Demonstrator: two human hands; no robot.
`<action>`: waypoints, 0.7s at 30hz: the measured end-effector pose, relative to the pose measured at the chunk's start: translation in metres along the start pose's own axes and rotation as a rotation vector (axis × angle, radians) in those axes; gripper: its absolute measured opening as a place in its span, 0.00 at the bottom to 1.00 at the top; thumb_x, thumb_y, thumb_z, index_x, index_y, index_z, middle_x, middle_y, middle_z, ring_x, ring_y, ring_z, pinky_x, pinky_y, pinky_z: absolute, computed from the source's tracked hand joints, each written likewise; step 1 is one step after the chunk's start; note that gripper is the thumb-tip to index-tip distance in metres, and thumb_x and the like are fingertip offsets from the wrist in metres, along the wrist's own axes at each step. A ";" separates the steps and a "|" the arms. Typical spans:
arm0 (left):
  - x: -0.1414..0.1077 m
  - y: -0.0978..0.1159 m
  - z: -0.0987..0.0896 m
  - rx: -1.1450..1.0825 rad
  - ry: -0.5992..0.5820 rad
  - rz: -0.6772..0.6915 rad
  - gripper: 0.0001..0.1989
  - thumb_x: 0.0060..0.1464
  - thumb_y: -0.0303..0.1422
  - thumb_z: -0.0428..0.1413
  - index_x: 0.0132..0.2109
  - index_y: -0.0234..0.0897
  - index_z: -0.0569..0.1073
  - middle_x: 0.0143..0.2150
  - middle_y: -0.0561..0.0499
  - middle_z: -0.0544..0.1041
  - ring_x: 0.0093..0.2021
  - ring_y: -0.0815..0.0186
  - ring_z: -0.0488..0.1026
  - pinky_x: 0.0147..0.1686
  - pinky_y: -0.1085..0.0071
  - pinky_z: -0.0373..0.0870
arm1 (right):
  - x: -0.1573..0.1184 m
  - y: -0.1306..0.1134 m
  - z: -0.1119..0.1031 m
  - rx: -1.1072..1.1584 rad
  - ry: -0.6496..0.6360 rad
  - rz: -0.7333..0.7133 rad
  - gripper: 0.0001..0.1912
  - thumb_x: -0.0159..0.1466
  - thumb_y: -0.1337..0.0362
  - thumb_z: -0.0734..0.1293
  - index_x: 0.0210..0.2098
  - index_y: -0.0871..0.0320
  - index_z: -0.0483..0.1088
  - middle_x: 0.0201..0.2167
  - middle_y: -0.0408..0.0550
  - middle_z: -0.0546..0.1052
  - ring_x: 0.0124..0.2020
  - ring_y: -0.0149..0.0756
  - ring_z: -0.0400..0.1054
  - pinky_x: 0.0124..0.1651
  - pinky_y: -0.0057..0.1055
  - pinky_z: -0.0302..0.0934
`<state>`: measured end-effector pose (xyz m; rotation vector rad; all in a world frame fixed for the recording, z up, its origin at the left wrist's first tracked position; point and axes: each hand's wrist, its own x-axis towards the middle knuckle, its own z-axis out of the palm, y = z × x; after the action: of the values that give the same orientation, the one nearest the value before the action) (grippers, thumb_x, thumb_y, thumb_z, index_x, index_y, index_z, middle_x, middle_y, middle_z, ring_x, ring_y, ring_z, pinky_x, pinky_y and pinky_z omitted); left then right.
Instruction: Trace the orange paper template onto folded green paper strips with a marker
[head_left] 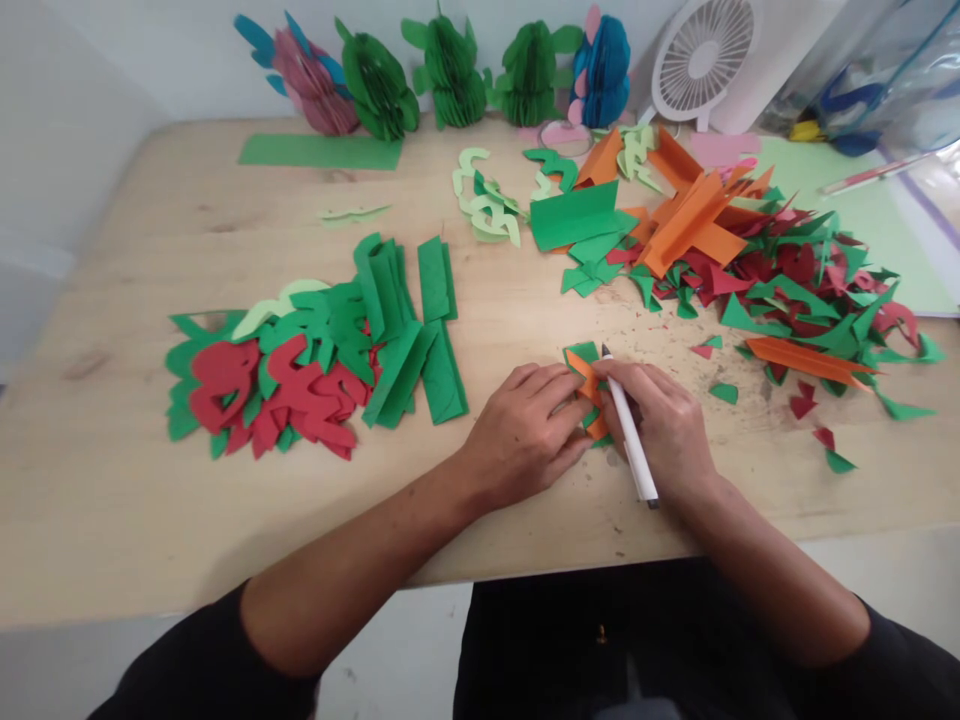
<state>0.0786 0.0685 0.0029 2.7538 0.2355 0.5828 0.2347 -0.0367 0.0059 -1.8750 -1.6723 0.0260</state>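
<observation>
A small piece of green paper (581, 353) lies on the table in front of me, with an orange paper cut-out (595, 428) on top of it. Fingers of my left hand (529, 435) are bent over the left side of these papers and press them down. In my right hand (667, 430) is a white marker (631, 440), slanting across the fingers with its dark narrow end pointing away from me. The fingertips of this hand touch the right side of the same papers. Both hands hide much of the cut-out.
Red cut-outs (225, 380) and folded green strips (442, 370) lie left. Orange folded papers (690, 225) top a heap of green and red scraps (810, 280) at right. Honeycomb paper figures (454, 80) and a white fan (703, 55) line the back.
</observation>
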 end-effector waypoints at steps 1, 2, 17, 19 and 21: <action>0.000 0.000 0.000 -0.004 -0.004 -0.002 0.13 0.63 0.35 0.50 0.46 0.32 0.75 0.52 0.40 0.76 0.53 0.55 0.71 0.53 0.57 0.67 | 0.000 0.000 0.000 0.001 -0.001 0.003 0.12 0.67 0.68 0.60 0.47 0.59 0.72 0.36 0.51 0.79 0.37 0.37 0.73 0.38 0.34 0.67; 0.000 0.000 0.000 -0.009 -0.008 -0.005 0.13 0.63 0.35 0.50 0.46 0.32 0.75 0.52 0.40 0.76 0.54 0.55 0.71 0.53 0.57 0.67 | 0.000 0.000 0.000 0.003 -0.002 0.007 0.12 0.67 0.68 0.60 0.47 0.58 0.72 0.36 0.50 0.79 0.37 0.37 0.73 0.39 0.34 0.67; -0.001 0.000 0.001 -0.040 0.001 -0.014 0.13 0.63 0.36 0.50 0.46 0.33 0.75 0.52 0.40 0.75 0.54 0.55 0.71 0.54 0.56 0.67 | 0.000 0.000 0.000 0.011 -0.006 0.025 0.12 0.66 0.68 0.61 0.47 0.57 0.72 0.37 0.50 0.79 0.38 0.38 0.74 0.39 0.35 0.68; -0.001 -0.001 0.001 -0.035 0.001 -0.012 0.13 0.63 0.36 0.50 0.46 0.33 0.75 0.52 0.40 0.76 0.54 0.55 0.71 0.54 0.56 0.67 | 0.000 0.001 0.000 0.005 -0.004 0.019 0.12 0.66 0.69 0.61 0.47 0.57 0.72 0.38 0.51 0.79 0.38 0.38 0.74 0.39 0.34 0.68; -0.001 0.000 0.002 -0.027 0.001 -0.012 0.13 0.64 0.36 0.50 0.46 0.32 0.75 0.51 0.40 0.76 0.54 0.55 0.71 0.54 0.57 0.67 | 0.000 0.000 0.001 0.001 -0.003 0.016 0.12 0.66 0.69 0.61 0.47 0.58 0.72 0.38 0.51 0.79 0.38 0.38 0.74 0.39 0.34 0.68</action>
<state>0.0783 0.0683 0.0008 2.7242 0.2426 0.5798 0.2348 -0.0367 0.0052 -1.8880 -1.6593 0.0366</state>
